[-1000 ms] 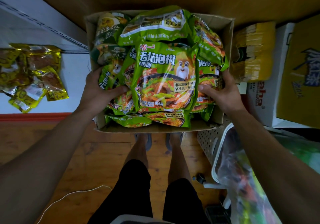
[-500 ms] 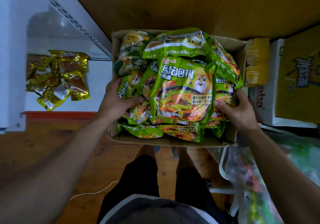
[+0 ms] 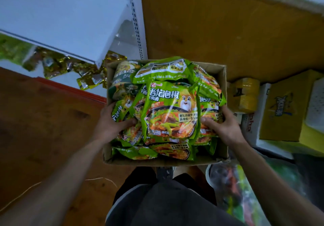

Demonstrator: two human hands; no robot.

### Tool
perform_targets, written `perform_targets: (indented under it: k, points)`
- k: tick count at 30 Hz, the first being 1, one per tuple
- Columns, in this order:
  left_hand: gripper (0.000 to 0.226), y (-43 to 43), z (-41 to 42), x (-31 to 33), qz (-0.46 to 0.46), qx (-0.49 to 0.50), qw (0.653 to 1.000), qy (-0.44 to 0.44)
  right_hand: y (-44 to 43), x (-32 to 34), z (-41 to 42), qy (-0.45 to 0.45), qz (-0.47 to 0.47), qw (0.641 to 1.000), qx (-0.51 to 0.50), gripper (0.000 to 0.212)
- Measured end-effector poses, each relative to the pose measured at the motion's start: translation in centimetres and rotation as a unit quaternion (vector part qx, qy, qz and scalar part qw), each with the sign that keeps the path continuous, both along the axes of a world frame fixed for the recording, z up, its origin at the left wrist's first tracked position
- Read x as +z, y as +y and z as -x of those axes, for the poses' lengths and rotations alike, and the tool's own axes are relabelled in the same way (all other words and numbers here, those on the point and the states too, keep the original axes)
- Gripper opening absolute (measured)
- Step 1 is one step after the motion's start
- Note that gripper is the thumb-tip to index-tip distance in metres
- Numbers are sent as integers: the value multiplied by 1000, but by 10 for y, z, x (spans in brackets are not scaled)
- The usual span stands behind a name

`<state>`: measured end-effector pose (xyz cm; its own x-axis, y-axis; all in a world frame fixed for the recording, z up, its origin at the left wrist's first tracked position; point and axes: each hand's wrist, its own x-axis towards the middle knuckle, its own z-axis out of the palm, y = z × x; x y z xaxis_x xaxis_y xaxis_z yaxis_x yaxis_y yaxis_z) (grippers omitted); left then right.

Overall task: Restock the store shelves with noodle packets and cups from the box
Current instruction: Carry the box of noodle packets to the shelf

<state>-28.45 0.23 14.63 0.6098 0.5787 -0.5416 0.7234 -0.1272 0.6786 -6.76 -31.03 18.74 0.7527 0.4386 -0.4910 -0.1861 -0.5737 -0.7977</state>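
A cardboard box (image 3: pixel 221 78) full of green noodle packets (image 3: pixel 171 110) is in front of me. Two noodle cups (image 3: pixel 122 73) lie in its far left corner. My left hand (image 3: pixel 110 120) grips the left side of a stack of packets, thumb on top. Gripping the right side of the same stack is my right hand (image 3: pixel 222 126). The white store shelf (image 3: pixel 61 24) stands to the upper left, above a lower shelf with gold and yellow packets (image 3: pixel 73 68).
A wooden panel (image 3: pixel 228 24) rises behind the box. Yellow cartons (image 3: pixel 284 106) and a yellow wrapped pack (image 3: pixel 243 94) sit to the right. A white basket with bagged goods (image 3: pixel 233 187) is at lower right. Wooden floor (image 3: pixel 43 129) with a thin white cord lies to the left.
The view has swung up and left, bringing the white upper shelf into sight. Both hands keep the same grip on the stack of packets.
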Motion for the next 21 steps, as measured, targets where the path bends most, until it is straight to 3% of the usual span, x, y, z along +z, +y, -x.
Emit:
perform_targets:
  k: [9,12,14,17,19,21]
  points:
    - [113,-35,163,46,34,151,988,23,39,56,87,37,11,990,139,56]
    - [99,-38,216,56,46,197,979,18,67,67,122,43,17,981,190,47]
    - [91,-38,256,56,59,235,970,13,91,71,145,40,35,974,222,46]
    - [104,-31,307,68,73,305,950,-7,137,72,180,33,49,962,266,57]
    - [98,-23,337,82,71,343,936,-32,171,74,206,11,48,951,305,64]
    - [77,-9,364,97,52,376,924,-47,208,82,237,-14,40,943,331,41]
